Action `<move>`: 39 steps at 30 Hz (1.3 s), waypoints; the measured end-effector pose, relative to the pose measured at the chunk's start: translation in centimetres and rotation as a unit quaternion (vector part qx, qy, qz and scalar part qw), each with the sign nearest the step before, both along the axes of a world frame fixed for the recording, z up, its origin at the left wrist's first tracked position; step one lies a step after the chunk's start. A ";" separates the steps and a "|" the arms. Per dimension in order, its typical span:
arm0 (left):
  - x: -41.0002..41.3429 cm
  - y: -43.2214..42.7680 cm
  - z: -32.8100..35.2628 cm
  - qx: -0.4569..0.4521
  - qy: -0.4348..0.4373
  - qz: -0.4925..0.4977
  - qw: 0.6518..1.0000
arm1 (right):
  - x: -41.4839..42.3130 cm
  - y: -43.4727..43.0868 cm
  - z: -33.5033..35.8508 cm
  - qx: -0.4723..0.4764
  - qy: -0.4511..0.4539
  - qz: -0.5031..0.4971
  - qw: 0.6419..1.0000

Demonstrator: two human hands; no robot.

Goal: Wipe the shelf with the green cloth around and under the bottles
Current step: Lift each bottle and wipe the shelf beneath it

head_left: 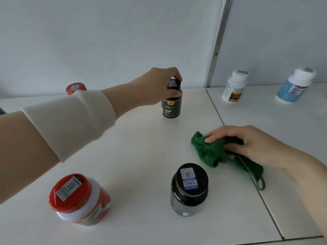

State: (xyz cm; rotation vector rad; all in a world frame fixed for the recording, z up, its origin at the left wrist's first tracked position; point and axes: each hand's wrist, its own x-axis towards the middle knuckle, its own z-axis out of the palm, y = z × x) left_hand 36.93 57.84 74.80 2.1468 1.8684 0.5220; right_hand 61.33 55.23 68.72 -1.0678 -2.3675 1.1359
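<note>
My left hand (160,84) reaches across the white shelf (141,147) and grips the cap of a tall black bottle (171,105) that stands upright near the back wall. My right hand (247,144) holds the crumpled green cloth (210,151) down on the shelf at the right, fingers curled over it. A dark jar with a blue label on its lid (189,190) stands in front of the cloth. A red-lidded jar (79,200) stands at the front left.
Another red lid (76,88) shows behind my left sleeve at the back. On the neighbouring shelf panel to the right stand a white bottle (234,87) and a blue-labelled white bottle (294,85). A metal upright (218,41) divides the back wall.
</note>
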 end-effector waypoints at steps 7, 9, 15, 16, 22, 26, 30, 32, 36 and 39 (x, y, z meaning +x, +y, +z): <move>1.0 0.3 -1.2 -0.013 0.024 -0.014 1.000 | -2.2 4.5 -1.7 0.127 -0.110 -0.087 0.982; 1.2 0.4 -1.2 -0.013 0.033 -0.014 0.999 | -2.1 3.1 -1.9 0.126 -0.113 -0.065 0.983; 1.6 0.1 -1.4 -0.021 0.059 -0.003 0.998 | 0.3 -4.2 -2.5 0.137 -0.071 0.007 0.988; 1.8 0.0 -1.6 -0.026 0.057 -0.003 0.998 | 0.8 -5.3 -2.7 0.139 -0.061 0.011 0.988; 3.5 -1.8 -0.1 0.004 0.069 0.044 0.997 | 3.5 -9.5 -3.5 0.160 -0.016 0.017 0.987; 6.1 -4.4 3.3 0.074 0.078 0.044 0.993 | 4.9 -11.6 -3.4 0.180 -0.004 0.033 0.983; 11.2 -9.0 5.4 0.114 0.029 0.000 0.993 | 6.7 -13.7 -3.5 0.179 0.005 0.040 0.983; 14.1 -11.4 5.1 0.101 0.009 -0.029 0.994 | 7.9 -14.9 -3.5 0.148 0.028 0.038 0.988; 19.1 -13.9 2.6 0.064 0.016 -0.071 0.995 | 11.0 -16.9 -3.3 0.033 0.085 0.000 0.996; 22.2 -14.2 0.7 0.026 0.019 -0.072 0.997 | 14.2 -18.0 -3.3 -0.009 0.127 -0.083 0.988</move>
